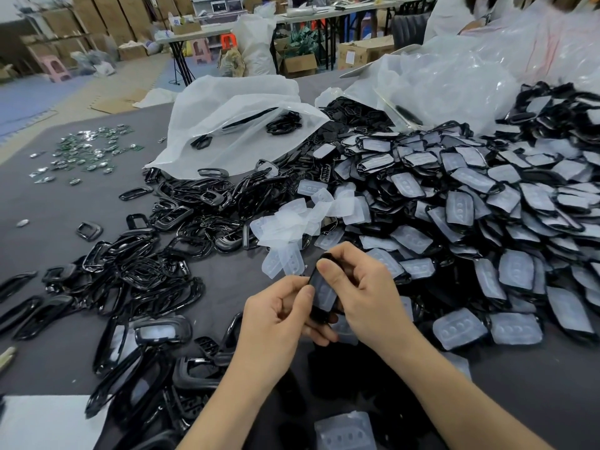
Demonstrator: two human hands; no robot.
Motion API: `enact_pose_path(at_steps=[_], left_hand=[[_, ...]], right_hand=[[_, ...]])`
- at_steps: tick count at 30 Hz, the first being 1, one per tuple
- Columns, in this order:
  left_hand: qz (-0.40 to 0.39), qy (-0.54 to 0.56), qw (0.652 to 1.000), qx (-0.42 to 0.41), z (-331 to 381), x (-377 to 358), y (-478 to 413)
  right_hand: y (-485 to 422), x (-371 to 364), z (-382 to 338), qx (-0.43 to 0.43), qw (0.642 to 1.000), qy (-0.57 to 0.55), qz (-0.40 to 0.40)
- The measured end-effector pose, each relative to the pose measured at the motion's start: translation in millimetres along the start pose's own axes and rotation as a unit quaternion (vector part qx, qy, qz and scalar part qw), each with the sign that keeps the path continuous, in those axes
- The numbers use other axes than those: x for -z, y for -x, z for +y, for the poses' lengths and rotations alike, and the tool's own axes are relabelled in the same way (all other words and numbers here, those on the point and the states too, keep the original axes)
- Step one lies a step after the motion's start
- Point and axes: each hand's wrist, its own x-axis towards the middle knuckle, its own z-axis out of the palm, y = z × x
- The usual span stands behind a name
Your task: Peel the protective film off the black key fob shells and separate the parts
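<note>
Grey cloth covers the counter, with cartons and folding tables in the workshop behind.

Toward 6 o'clock both hands hold one shell just above the counter. The left hand pinches its near edge between thumb and curled fingers. The right hand grips it from the far side, forefinger hooked over the top. Its film looks still on, so I judge this peel is only starting.

At 3 o'clock a large heap of filmed shells waits, by far the bigger share. At 9 o'clock bare frames lie spread out, already separated. Peeled films are bunched at 12 o'clock from the hands. White bags sit further back at 11 o'clock.
</note>
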Motion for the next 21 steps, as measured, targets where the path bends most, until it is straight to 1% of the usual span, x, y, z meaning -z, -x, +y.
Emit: enact_pose_path(at_steps=[5, 10, 13, 15, 21], left_hand=[[-0.017, 0.033, 0.999, 0.018, -0.5, -1.6, -1.7], [-0.038, 0.006, 0.999, 0.015, -2.1, -0.2, -4.7], [-0.043, 0.047, 0.998, 0.026, 0.1, 0.3, -5.1], [-0.048, 0.064, 0.996, 0.029, 2.2, 0.0, -5.0], [-0.061, 0.073, 0.995, 0.031, 3.3, -2.4, -2.5]], right_hand=[[-1.7, 0.9, 1.5, -0.024, 1.0, -0.017, 0.004], [-0.7, -1.2, 2.0, -0.023, 1.0, 0.006, 0.0], [-1.1, -0.8, 2.3, -0.034, 0.999, -0.025, 0.002], [-0.9, 0.3, 2.3, -0.027, 0.999, -0.04, -0.004], [-0.7, 1.0, 1.2, -0.029, 0.999, -0.04, -0.011]])
